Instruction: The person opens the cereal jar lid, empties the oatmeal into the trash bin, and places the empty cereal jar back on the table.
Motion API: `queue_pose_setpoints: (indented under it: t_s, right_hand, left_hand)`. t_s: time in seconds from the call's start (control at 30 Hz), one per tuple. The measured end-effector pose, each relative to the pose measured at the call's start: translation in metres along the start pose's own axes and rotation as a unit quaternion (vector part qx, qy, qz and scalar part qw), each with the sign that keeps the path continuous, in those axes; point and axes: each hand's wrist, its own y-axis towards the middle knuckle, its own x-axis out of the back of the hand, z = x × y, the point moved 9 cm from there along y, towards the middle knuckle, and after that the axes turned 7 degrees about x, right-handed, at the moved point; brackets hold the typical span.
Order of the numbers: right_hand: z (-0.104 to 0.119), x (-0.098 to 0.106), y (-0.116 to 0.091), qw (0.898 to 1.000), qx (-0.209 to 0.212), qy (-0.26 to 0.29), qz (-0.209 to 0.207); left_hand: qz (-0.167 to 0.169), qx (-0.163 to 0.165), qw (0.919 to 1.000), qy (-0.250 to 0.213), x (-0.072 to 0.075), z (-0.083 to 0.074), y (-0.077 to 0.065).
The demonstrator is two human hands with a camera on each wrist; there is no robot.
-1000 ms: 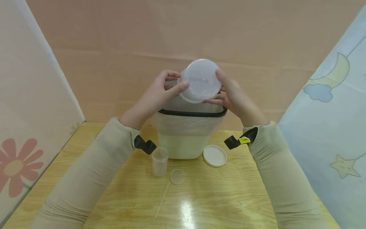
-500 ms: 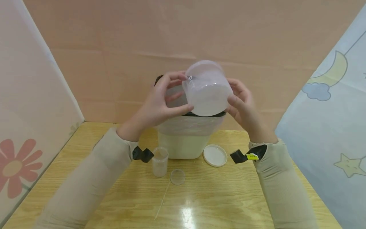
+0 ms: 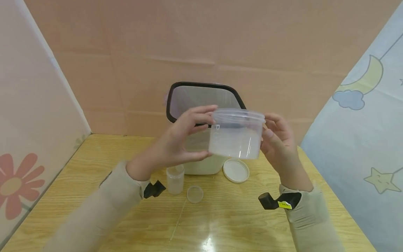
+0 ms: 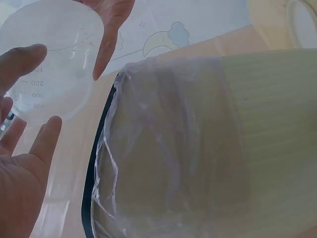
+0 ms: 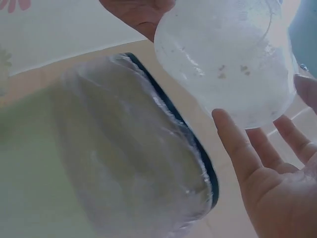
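Note:
Both hands hold a clear plastic measuring tub (image 3: 235, 140) in the air, in front of the bin's right side. My left hand (image 3: 176, 141) grips its left side, thumb low and fingers near the rim. On the opposite side, my right hand (image 3: 280, 150) holds it with thumb and fingers. The tub stands nearly upright with its open top at the back. Printed volume marks show on the tub (image 4: 59, 84) in the left wrist view. Several small brown specks lie on the bottom of the tub (image 5: 223, 64) in the right wrist view.
Behind the hands stands a pale bin (image 3: 201, 168) with a black rim and clear liner. On the wooden table (image 3: 252, 224) are a white lid (image 3: 235, 170), a small clear cup (image 3: 175, 182), a small round lid (image 3: 195, 194) and a thin stick (image 3: 177, 222).
Both hands have brought the tub down and toward me from above the bin. It has turned from tipped over, bottom facing me, to nearly upright, and the bin's opening now shows.

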Motion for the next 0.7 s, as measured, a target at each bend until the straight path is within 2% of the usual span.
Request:
queue_pose_setpoints:
  t_s: [0.2, 0.33, 0.47, 0.6, 0.7]
  right_hand:
    - [-0.005, 0.003, -0.027, 1.000, -0.001, -0.003, 0.008]
    - [-0.011, 0.006, -0.045, 1.000, 0.004, 0.008, 0.030]
    - [-0.017, 0.011, -0.064, 0.998, 0.023, -0.009, 0.058]
    - [-0.023, 0.019, -0.084, 0.996, 0.016, -0.041, 0.072]
    - [-0.029, 0.023, -0.096, 0.995, 0.001, -0.064, 0.078]
  left_hand:
    - [0.012, -0.017, 0.9978, 0.064, -0.018, -0.003, -0.017]
    - [0.017, -0.025, 0.9900, 0.138, -0.030, -0.004, -0.030]
    - [0.037, -0.027, 0.9815, 0.186, -0.046, -0.001, -0.042]
    - [0.063, -0.014, 0.9768, 0.204, -0.062, 0.006, -0.052]
    - [0.081, 0.007, 0.9775, 0.194, -0.072, 0.012, -0.059]
